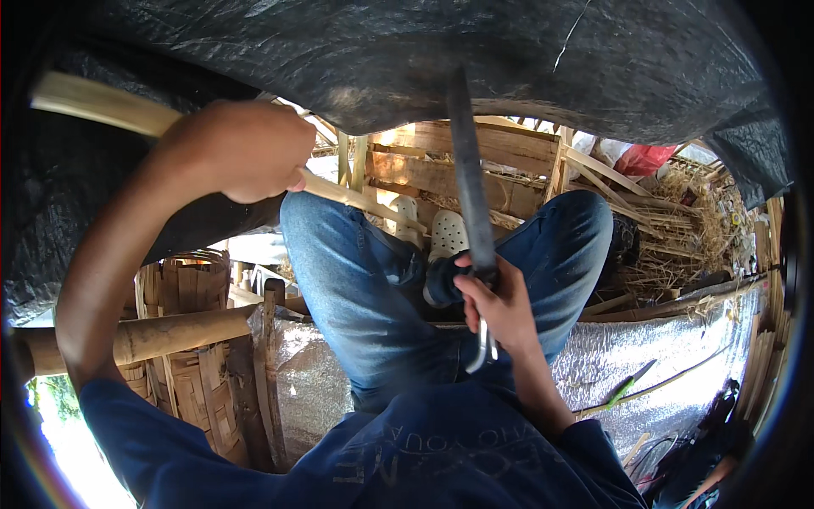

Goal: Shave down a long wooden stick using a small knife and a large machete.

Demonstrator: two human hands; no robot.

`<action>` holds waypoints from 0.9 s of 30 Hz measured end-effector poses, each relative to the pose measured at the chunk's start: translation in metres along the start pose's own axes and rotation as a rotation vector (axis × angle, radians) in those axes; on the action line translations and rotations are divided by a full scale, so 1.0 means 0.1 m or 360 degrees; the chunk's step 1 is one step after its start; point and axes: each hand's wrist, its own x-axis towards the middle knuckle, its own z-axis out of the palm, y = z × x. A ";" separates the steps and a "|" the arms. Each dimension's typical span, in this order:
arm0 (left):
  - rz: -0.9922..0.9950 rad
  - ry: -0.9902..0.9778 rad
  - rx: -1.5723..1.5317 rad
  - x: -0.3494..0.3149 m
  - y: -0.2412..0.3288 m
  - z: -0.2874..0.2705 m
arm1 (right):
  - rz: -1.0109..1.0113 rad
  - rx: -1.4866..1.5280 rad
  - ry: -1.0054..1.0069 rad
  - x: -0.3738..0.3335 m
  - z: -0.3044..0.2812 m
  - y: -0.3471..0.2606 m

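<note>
My left hand (246, 153) is closed around a long pale strip of bamboo (352, 198), raised at the left. The strip slants from the upper left down over my left knee, its lower end close to my shoes. In my right hand (506, 305), fingers wrapped round the handle, a machete (468, 170) stands with its long dark blade pointing up and away from me. Blade and strip are apart. Between my bent knees, in blue jeans (339, 297), a pale clog (448, 235) shows at the far side.
A black plastic sheet (381, 59) hangs low across the far side. At left are a thick bamboo pole (182, 332) and a woven basket (199, 382). A green-handled knife (629, 384) lies on a silvery mat (585, 373) at right, with straw (678, 242) beyond.
</note>
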 end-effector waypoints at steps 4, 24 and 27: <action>-0.0015 -0.0044 0.0065 0.00 0.18 -0.18 | -0.0109 0.0053 -0.0060 0.45 0.49 0.15; 0.0524 0.3340 0.0329 -0.41 -0.25 0.02 | -0.0280 -0.0216 -0.0007 1.23 0.80 0.28; 0.0319 0.3620 -0.1082 -0.27 -0.37 0.06 | -0.0213 -0.0168 -0.0200 1.28 0.73 0.26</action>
